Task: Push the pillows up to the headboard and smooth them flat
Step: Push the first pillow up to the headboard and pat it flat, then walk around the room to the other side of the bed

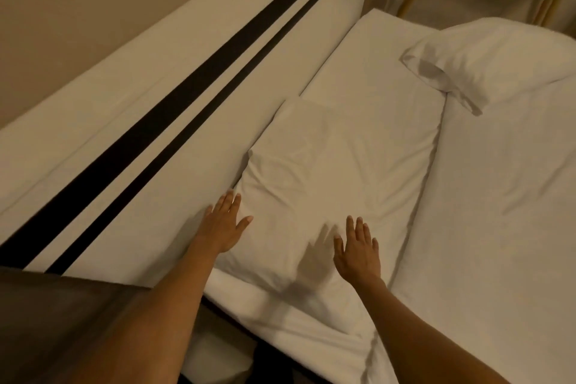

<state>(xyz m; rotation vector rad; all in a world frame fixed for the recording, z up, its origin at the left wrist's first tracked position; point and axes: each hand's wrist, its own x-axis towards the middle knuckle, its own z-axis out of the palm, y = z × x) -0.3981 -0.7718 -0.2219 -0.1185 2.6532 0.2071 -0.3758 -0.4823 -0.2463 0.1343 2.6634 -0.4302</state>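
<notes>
A person leaned over a white bed. The near pillow (327,171) lay flat along the headboard (174,109) on the left, its long edge touching the padded panel. The left hand (223,224) rested spread and flat on the pillow's near left corner; the right hand (358,249) was spread, fingers splayed, grasping nothing, on or just above the near end. The pillow looked soft, light and wrinkled, likely yielding to flat palms. A second pillow (498,59) sat plump at the far right, apart from the headboard, with bare sheet (367,65) between.
</notes>
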